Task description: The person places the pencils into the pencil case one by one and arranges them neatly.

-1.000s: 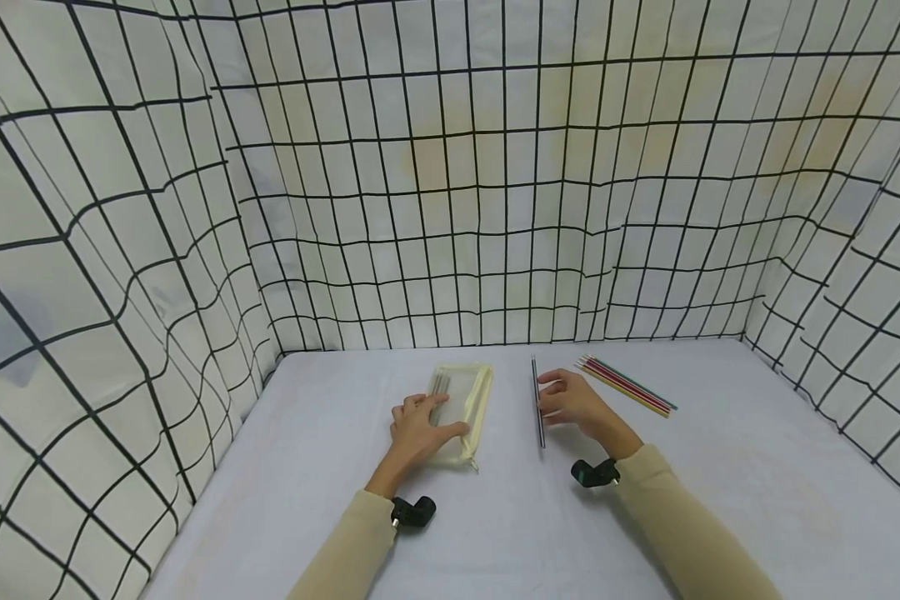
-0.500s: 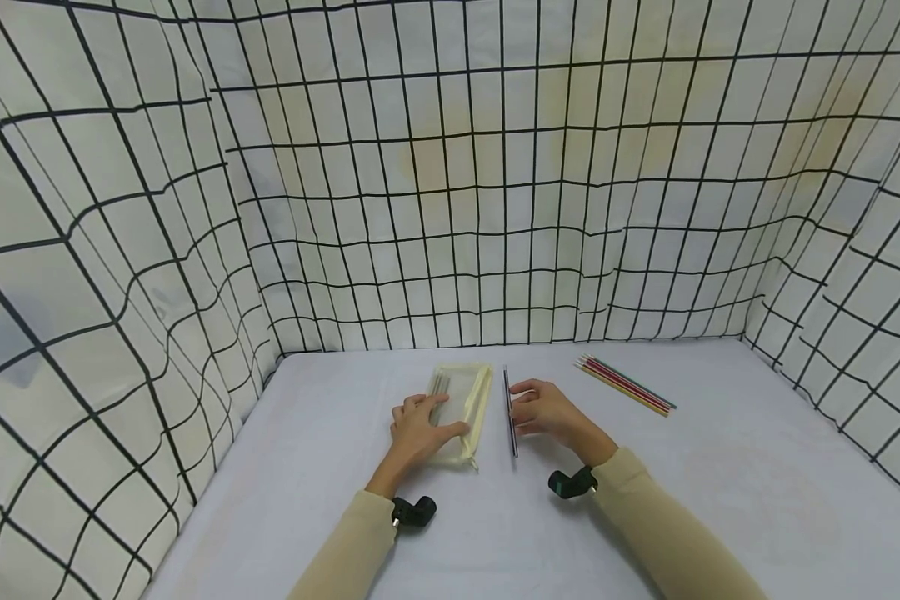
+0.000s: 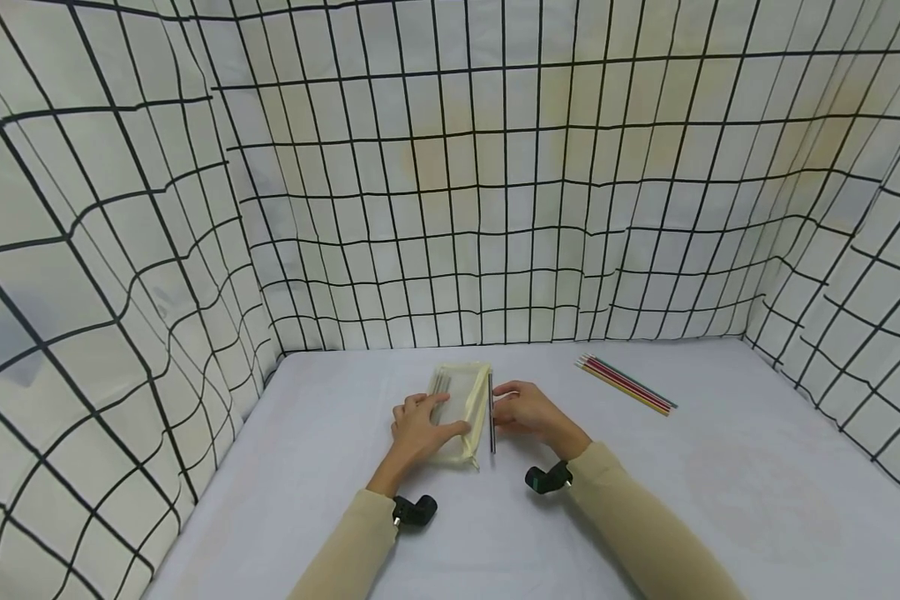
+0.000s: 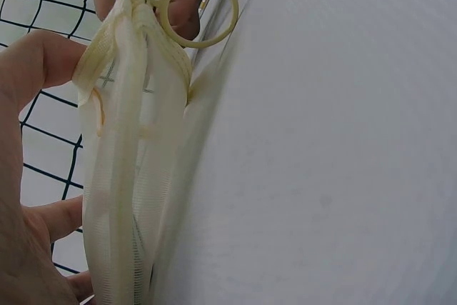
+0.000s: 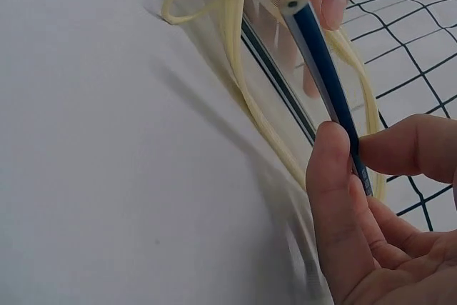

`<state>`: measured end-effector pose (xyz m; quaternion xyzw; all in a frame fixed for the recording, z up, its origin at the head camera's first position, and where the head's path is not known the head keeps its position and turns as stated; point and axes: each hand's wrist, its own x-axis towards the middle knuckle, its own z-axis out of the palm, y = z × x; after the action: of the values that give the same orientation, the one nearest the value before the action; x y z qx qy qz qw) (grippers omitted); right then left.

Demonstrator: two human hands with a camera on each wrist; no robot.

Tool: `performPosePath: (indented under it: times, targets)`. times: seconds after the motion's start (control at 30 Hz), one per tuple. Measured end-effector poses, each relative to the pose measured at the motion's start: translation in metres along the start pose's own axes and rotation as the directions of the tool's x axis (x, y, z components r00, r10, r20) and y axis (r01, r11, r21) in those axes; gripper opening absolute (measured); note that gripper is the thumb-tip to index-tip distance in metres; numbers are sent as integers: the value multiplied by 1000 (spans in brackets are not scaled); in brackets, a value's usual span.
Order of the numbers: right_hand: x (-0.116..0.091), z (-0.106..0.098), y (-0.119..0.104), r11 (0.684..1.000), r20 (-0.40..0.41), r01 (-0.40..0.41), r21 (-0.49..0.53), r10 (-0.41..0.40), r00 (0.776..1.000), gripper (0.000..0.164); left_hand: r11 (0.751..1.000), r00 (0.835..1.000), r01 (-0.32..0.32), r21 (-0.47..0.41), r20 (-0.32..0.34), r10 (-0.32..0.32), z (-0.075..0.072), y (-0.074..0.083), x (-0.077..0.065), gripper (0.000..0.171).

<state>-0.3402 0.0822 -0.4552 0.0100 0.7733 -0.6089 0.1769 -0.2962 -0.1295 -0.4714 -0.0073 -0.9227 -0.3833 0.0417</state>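
Note:
My left hand (image 3: 417, 429) grips a pale yellow, see-through zip pencil case (image 3: 461, 385), thumb near its zip edge and fingers over its far side. Through the mesh, several pencils (image 3: 441, 383) show inside along the left. With thumb and fingertips my right hand (image 3: 528, 412) pinches a blue pencil (image 5: 321, 62) right beside the case's zip side. The right wrist view has the pencil overlapping the parted zip edges (image 5: 268, 133); a dark pencil (image 5: 275, 76) lies behind them. A round zip pull (image 4: 235, 12) hangs at the near corner.
To the right, several coloured pencils (image 3: 626, 385), red, yellow and green among them, lie side by side on the white table (image 3: 720, 500). Black-gridded white cloth walls (image 3: 510, 208) stand at the back and both sides. Each wrist wears a small black camera (image 3: 416, 511).
My right hand has moved left with the blue pencil, from out on the table to the edge of the pencil case. My left hand and the case have hardly moved.

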Motion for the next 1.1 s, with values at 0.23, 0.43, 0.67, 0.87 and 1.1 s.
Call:
performPosePath:
  times: [0.23,0.43,0.67,0.87,1.1]
  targets:
    - [7,9,-2,998,12,25,50,-26,1000,45,1000,1000,-4,1,-2,4,0,1,0,78]
    - [10,18,-5,999,0,27,44,-27,1000,45,1000,1000,-1,3,-6,1,1,0,1,78]
    - [14,23,-6,997,-30,35,62,-34,999,45,1000,1000,9,-2,-3,-9,1,0,1,76]
    - [17,27,-7,999,-38,34,36,-33,999,46,1000,1000,10,-3,0,-10,1,0,1,74]
    - [18,28,-6,998,-24,48,31,-48,999,38,1000,1000,5,6,3,-5,1,0,1,75]
